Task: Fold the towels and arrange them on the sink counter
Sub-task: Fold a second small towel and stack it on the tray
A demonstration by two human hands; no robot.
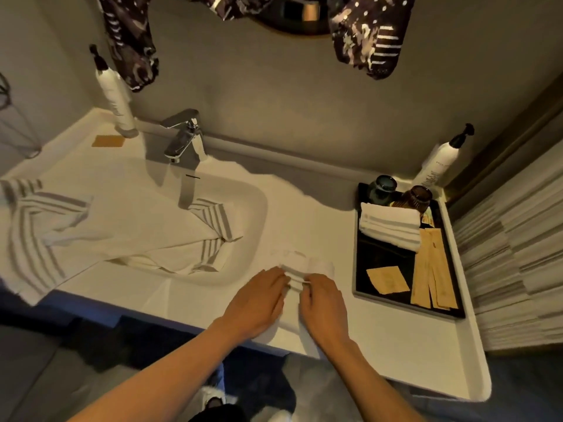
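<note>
Left hand (pixel 259 303): we lay it palm down on the small towel (pixel 300 271), fingers flat and close together, fingertips at its folded edge; pressing, not closed around it.
Right hand (pixel 324 306): we pinch the towel's near edge between thumb and fingers, a narrow hold on the cloth.
Small towel: white, partly folded, on the counter (pixel 304 214) just right of the sink (pixel 259 208), between our hands; its outline washes out against the white top.
Big towel (pixel 122 236): white with grey stripes, unfolded, draped across the sink and over the counter's left front edge.
Folded towel (pixel 390 228): white, lying in the black tray (pixel 384 260) at the right end of the counter.
Tray: also holds two dark cups (pixel 382 185) at the back and tan paper packets (pixel 432 269) beside the folded towel.
Tap (pixel 185 135): chrome, behind the sink.
Bottles: one white pump bottle (pixel 115 99) back left, another (pixel 438 159) back right behind the tray.
</note>
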